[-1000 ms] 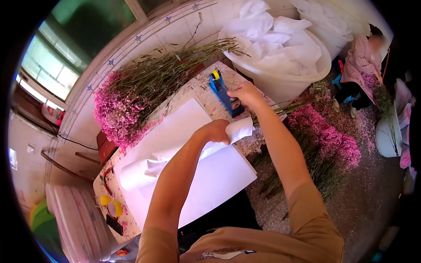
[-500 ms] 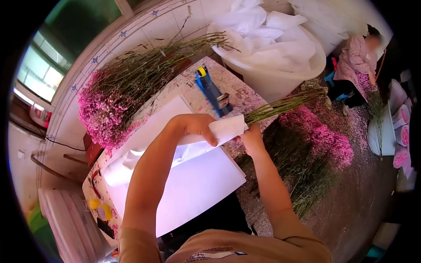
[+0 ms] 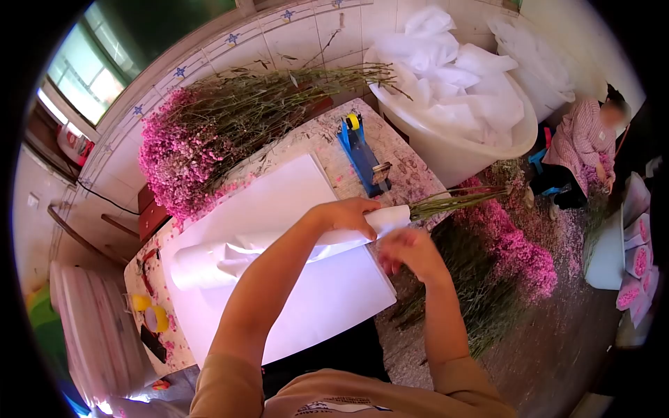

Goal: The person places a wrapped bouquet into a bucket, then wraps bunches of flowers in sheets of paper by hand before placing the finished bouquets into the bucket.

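Note:
A bundle rolled in white wrapping paper (image 3: 202, 266) lies slantwise over a stack of white paper sheets (image 3: 313, 299). Green stems (image 3: 449, 203) stick out of its right end; whatever else the paper encloses is hidden. My left hand (image 3: 350, 216) is closed around the roll near the stem end, thumb on top. Just below that end is my right hand (image 3: 410, 252), off the paper, with loosely bent fingers somewhat apart and slightly blurred. Nothing shows in it. A blue tape dispenser (image 3: 362, 159) with a yellow roll stands on the table beyond my left hand.
Pink flowers with long stems (image 3: 185, 157) lie along the table's back; more pink flowers (image 3: 519, 244) are at right. A large white tub (image 3: 446, 150) holds white wrapping. Tape rolls (image 3: 157, 319) and a phone (image 3: 153, 343) lie left. Another person (image 3: 582, 146) sits at far right.
My right hand has let go of the stem end and drawn back below it. My left hand keeps its hold on the roll. The whole view has shifted slightly.

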`<state>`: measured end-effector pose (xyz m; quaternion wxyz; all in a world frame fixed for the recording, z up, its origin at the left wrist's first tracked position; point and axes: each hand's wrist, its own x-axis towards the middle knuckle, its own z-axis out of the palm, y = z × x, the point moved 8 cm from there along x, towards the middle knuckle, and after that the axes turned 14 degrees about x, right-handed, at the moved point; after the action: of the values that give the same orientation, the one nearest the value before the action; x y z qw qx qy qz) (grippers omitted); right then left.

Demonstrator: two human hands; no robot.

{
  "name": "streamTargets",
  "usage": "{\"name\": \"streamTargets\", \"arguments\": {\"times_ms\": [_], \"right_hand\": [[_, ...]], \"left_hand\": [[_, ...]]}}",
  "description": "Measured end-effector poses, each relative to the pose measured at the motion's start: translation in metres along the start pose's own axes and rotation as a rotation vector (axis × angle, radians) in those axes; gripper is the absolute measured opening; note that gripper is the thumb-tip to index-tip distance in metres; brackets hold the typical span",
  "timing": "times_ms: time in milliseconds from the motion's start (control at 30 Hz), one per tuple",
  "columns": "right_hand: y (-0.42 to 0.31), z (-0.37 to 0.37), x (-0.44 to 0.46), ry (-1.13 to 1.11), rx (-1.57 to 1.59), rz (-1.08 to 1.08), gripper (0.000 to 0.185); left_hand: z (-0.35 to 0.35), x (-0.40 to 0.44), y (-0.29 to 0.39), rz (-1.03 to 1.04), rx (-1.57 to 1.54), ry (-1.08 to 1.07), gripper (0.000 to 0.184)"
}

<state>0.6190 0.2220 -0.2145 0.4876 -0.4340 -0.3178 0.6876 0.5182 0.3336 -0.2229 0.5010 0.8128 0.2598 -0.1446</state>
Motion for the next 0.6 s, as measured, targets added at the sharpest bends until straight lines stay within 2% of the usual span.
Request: {"name": "streamTargets", "arguments": {"times_ms": [33,67,133,167,233,267,333,400,433,467,500,533,567,600], "right_hand": [[-0.028,-0.003,0.006,0.053,0.100,-0.262,0.021],[-0.047,-0.012,0.018,0.216,0.093,-0.520,0.017],[-0.073,-0.025,0.050,0.377,-0.215,-0.751,0.018],[-0.072,-0.037,0.072,0.370,-0.214,-0.764,0.018],[-0.048,-0.054,0.120,0.345,-0.480,-0.327,0.019],[-0.049,-0.053,0.125,0.328,-0.487,-0.335,0.019],[-0.058,-0.046,0.121,0.440,-0.980,-0.319,0.019],[-0.046,-0.045,0.120,0.375,-1.097,-0.250,0.023],[-0.043,-0.041,0.120,0.319,-1.206,-0.188,0.030],[-0.044,-0.041,0.113,0.311,-1.218,-0.191,0.030],[-0.062,-0.024,0.088,0.374,-1.305,-0.442,0.037],[-0.075,-0.004,0.060,0.427,-1.375,-0.702,0.044],[-0.076,0.003,0.045,0.393,-1.322,-0.737,0.049],[-0.077,0.007,0.031,0.346,-1.265,-0.782,0.054]], "left_hand": [[-0.004,0.003,-0.002,-0.002,0.108,0.095,0.082],[-0.004,0.006,-0.004,-0.002,0.142,0.124,0.086],[0.000,0.012,-0.011,0.007,0.179,0.161,0.086],[-0.003,0.010,-0.010,0.014,0.213,0.200,0.086],[-0.007,0.001,0.001,0.024,0.221,0.242,0.084],[-0.009,-0.003,0.006,0.034,0.214,0.272,0.082],[-0.007,0.002,-0.001,0.023,0.265,0.305,0.080],[0.003,0.003,0.001,0.020,0.318,0.319,0.079],[0.002,-0.005,0.006,-0.063,0.394,0.376,0.081],[0.005,-0.013,0.012,-0.151,0.461,0.430,0.083],[0.017,-0.019,0.023,-0.155,0.448,0.432,0.083],[0.024,-0.027,0.034,-0.199,0.515,0.488,0.073],[0.026,-0.036,0.040,-0.254,0.586,0.555,0.064],[0.033,-0.040,0.047,-0.201,0.649,0.670,0.064]]}}
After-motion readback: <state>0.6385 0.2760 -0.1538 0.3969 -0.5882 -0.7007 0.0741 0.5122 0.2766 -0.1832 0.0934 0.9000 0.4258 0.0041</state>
